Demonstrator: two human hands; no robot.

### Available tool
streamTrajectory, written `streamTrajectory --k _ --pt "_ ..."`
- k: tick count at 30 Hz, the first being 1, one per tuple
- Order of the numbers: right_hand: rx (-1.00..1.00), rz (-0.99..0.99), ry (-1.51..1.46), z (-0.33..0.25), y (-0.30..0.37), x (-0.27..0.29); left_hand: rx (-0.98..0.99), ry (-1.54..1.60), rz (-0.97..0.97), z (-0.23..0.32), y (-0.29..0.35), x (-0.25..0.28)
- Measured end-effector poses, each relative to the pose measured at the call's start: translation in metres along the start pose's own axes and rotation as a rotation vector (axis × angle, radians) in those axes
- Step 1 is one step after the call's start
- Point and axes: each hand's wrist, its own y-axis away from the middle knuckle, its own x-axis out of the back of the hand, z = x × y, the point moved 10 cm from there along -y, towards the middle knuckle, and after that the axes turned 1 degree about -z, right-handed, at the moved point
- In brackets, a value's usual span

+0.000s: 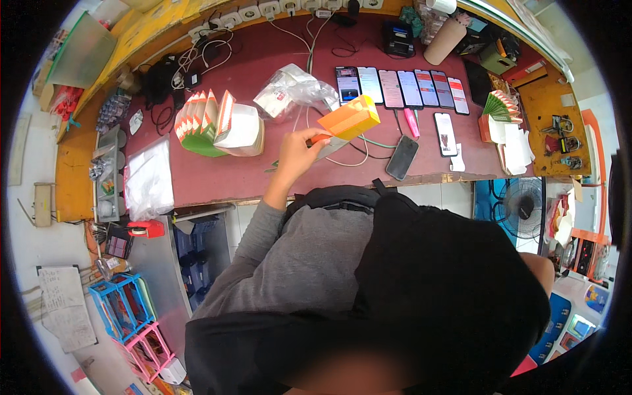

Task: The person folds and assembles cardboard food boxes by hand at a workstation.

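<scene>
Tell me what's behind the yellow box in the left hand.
Past the yellow box, the plastic bag and row of phones show. The patch of table directly behind it is covered, so anything there cannot be seen.

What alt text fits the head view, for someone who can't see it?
The left hand holds a yellow and orange box over a dark red table, near a row of seven phones; the right hand is out of view.

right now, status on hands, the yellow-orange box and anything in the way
Left hand gripping yellow-orange box over the table. Right hand out of view. Clear plastic bag just beyond, dark-screened phone nearby.
</scene>
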Motion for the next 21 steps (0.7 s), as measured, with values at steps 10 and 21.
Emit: streamTrajectory --k 10,21 --pt "-0.105 0.024 -0.135 0.007 0.004 -0.005 0.002 -0.012 0.010 -0.005 -0.001 -0.004" --pt "-0.199 0.020 -0.271 0.013 0.008 -0.017 0.033 -0.015 -0.007 -0.006 0.000 -0.002"
